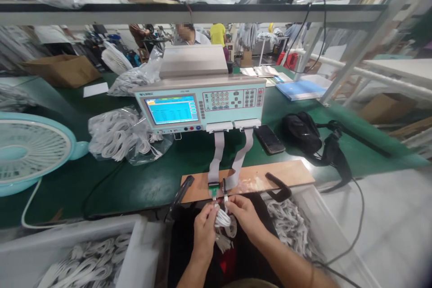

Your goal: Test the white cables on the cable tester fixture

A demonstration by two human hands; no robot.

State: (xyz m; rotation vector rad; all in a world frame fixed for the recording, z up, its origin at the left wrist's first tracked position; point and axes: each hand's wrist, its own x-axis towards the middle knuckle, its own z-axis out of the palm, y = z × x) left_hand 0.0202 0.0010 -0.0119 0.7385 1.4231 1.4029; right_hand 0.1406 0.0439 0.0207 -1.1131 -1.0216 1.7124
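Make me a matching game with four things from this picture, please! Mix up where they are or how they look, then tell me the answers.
Things:
1. Cable
2. Screen
3. Phone
4. Big fan

Places and looks:
A. Lit up bright blue
B. Cut off by the picture's left edge
C. White and looped, held by the left hand and right hand
D. Dark, lying on the green table near the black bag

Right pairs: 1-C, 2-A, 3-D, 4-B
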